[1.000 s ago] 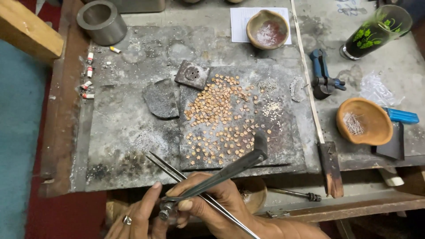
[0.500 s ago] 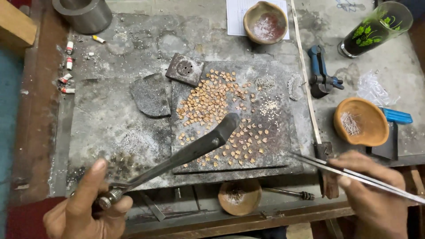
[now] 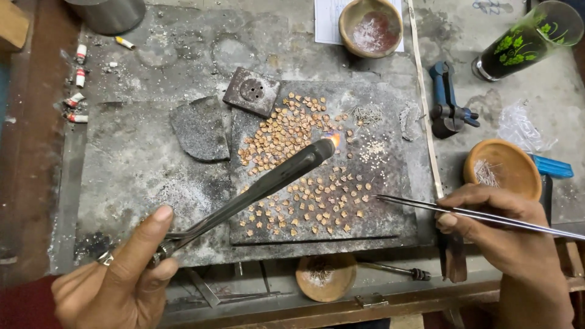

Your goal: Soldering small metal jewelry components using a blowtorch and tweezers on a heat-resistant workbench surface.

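Since the half-second-old frame, the torch (image 3: 262,186) has swung so its nozzle now sits over the middle of the dark slab (image 3: 390,210), and a small orange flame (image 3: 334,139) shows at its tip where none was visible before. Tweezers (image 3: 475,213) have also slid leftward, so their points now reach the right edge of the scattered pieces.

My left hand (image 3: 119,277), at the lower left of the frame, has its fingers wrapped closed around the torch handle, thumb pressed along it. My right hand (image 3: 503,234), at the lower right, pinches the tweezers shut between thumb and fingers; I cannot tell whether the tips hold anything.

Small copper-coloured pieces (image 3: 292,158) lie spread across the slab at the centre of the worktop (image 3: 146,176), denser toward the upper left and sparser below the flame. I judge this to be the heating step, with the flame playing over the pieces while the tweezers stand ready. Next, I think, calls for steady aim and a light nudge at one piece.
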